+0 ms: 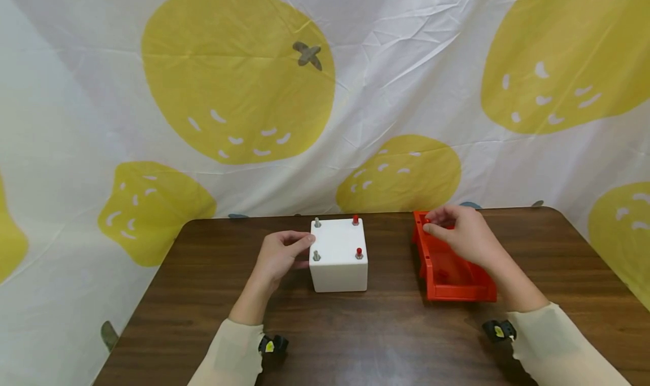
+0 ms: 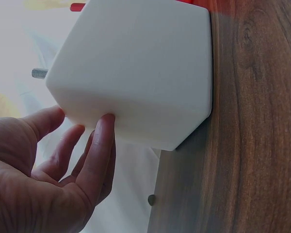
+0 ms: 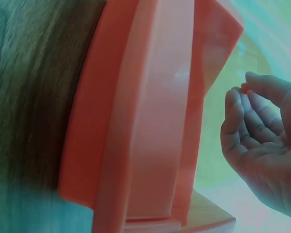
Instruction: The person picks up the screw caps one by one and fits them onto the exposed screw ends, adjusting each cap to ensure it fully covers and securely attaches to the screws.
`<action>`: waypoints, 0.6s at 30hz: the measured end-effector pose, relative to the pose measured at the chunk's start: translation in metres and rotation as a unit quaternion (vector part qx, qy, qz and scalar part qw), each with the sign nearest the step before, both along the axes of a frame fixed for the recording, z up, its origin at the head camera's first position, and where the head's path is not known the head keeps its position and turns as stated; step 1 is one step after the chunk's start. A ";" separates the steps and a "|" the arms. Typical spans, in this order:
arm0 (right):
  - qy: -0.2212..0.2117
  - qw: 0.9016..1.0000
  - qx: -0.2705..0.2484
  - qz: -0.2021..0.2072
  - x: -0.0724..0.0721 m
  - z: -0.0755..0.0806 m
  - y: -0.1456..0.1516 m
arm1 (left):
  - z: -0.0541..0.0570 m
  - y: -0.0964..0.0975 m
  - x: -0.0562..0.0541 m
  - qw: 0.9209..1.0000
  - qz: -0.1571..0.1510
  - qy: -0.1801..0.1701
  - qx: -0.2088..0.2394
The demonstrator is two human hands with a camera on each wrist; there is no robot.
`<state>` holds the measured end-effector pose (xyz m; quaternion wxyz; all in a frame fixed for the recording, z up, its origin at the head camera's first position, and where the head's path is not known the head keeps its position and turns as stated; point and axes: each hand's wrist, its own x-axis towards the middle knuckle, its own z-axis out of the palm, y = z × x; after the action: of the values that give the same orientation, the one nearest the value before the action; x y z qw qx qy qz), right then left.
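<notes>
A white cloth [image 1: 396, 92] printed with large yellow fruit hangs behind a dark wood-grain counter [image 1: 355, 335]. In the head view, a white block [image 1: 337, 239] sits near the counter's far edge, smooth and boxy, with four upright posts at the corners of its top. The two left posts are bare, threaded silver bolts [image 1: 316, 256]; the two right ones wear bright red caps [image 1: 359, 251]. The left hand [image 1: 276, 256] is at the block's left side, thumb near the top edge. To the right stands an open red bin [image 1: 459, 293]; a small dark red shape on its floor is too indistinct to name. The right hand [image 1: 469, 236] is over the bin.

In the left wrist view, the block's faces look plain and matte, its edges rounded. The left hand's thumb and loosely bent fingers are spread and rest against it.

In the right wrist view, the right hand pinches a tiny red piece [image 3: 245, 88] between thumb and fingertips, beside the bin's glossy outer walls.
</notes>
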<state>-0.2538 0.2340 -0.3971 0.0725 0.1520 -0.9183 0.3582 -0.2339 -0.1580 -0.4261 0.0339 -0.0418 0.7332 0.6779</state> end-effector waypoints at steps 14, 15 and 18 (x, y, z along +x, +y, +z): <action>-0.026 0.998 -0.059 0.021 0.003 0.004 -0.010 | 0.000 0.000 0.001 1.000 0.002 0.000 -0.005; -0.025 0.997 -0.062 0.023 0.003 0.005 -0.011 | 0.000 0.001 0.002 1.000 0.001 -0.001 -0.006; -0.021 0.997 -0.067 0.024 0.004 0.006 -0.015 | 0.000 0.001 0.002 1.000 0.001 -0.001 -0.005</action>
<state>-0.2499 0.2190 -0.3908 0.0543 0.1611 -0.8895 0.4241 -0.2322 -0.1574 -0.4257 0.0338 -0.0428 0.7366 0.6742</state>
